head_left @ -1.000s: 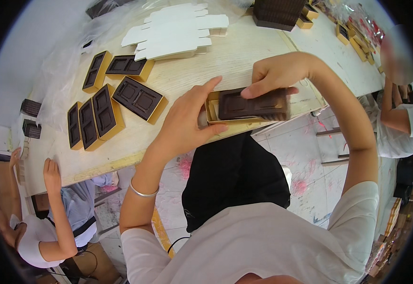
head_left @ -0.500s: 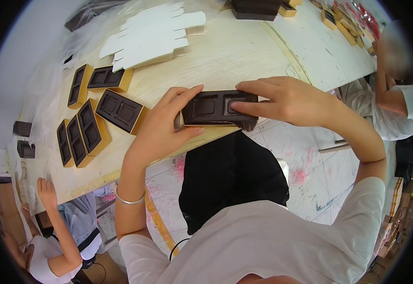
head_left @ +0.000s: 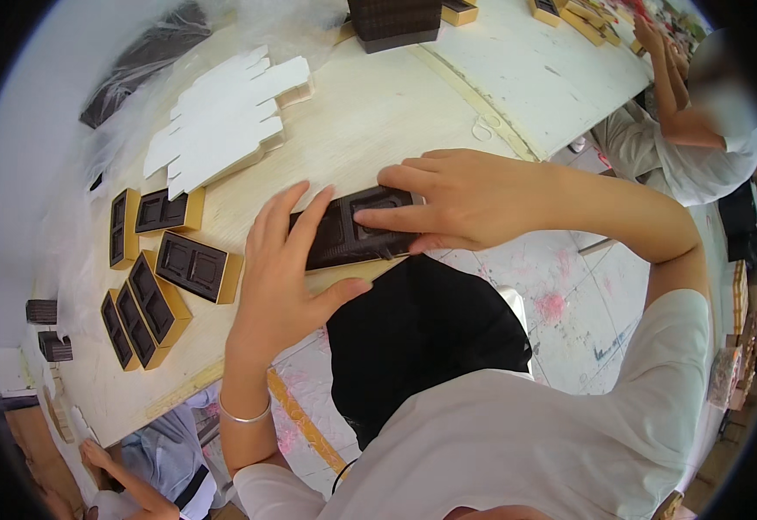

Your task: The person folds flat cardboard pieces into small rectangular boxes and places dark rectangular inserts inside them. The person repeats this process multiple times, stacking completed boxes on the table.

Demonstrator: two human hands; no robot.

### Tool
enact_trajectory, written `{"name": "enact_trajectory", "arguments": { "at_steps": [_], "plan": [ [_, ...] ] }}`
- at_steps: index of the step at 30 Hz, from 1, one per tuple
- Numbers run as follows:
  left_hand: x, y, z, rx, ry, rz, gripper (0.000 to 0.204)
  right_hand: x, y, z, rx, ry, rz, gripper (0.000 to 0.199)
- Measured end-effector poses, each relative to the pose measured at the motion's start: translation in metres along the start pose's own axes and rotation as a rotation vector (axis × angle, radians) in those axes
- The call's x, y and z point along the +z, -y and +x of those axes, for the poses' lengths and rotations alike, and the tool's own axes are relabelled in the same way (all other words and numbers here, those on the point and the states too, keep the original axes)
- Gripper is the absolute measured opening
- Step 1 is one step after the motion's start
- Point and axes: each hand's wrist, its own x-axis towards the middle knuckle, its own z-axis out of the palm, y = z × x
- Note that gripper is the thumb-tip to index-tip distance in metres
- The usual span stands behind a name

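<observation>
At the table's near edge lies a dark brown plastic tray with square recesses. A thin gold edge of a box shows along its lower side. My right hand grips the tray's right end, with one finger pressed into a recess and the thumb at the near edge. My left hand is open at the left end, its fingers spread along the tray and its thumb apart from it. To the left stand several gold boxes with similar dark trays inside.
Flat white cardboard blanks are stacked beyond the gold boxes, beside clear plastic film. A stack of dark trays stands at the back. Co-workers sit at the right and lower left. More gold boxes lie far right.
The view has shifted, so the tabletop things appear lower and further left. My left thumb has come off the tray's near side and its fingers have spread. The tray is now tilted, its right end higher in view.
</observation>
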Motion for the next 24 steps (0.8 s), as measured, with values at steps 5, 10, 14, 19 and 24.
{"name": "enact_trajectory", "arguments": {
  "at_steps": [5, 10, 14, 19, 24],
  "plan": [
    [0.014, -0.004, 0.016, 0.059, -0.024, -0.093, 0.067, 0.001, -0.002, 0.004, -0.004, 0.022, 0.042, 0.047],
    [0.007, -0.001, 0.022, 0.031, 0.032, -0.265, 0.056, -0.018, -0.006, 0.008, 0.023, 0.190, 0.255, 0.045],
    [0.007, -0.004, 0.023, 0.060, 0.022, -0.208, 0.057, -0.002, -0.002, 0.006, -0.137, 0.070, -0.187, 0.042],
    [0.010, 0.003, 0.021, 0.094, -0.008, -0.171, 0.063, 0.001, 0.000, 0.009, -0.133, -0.020, -0.025, 0.034],
    [0.005, 0.013, 0.020, 0.091, 0.084, -0.275, 0.070, -0.010, -0.003, 0.013, -0.066, 0.170, 0.195, 0.029]
  ]
}}
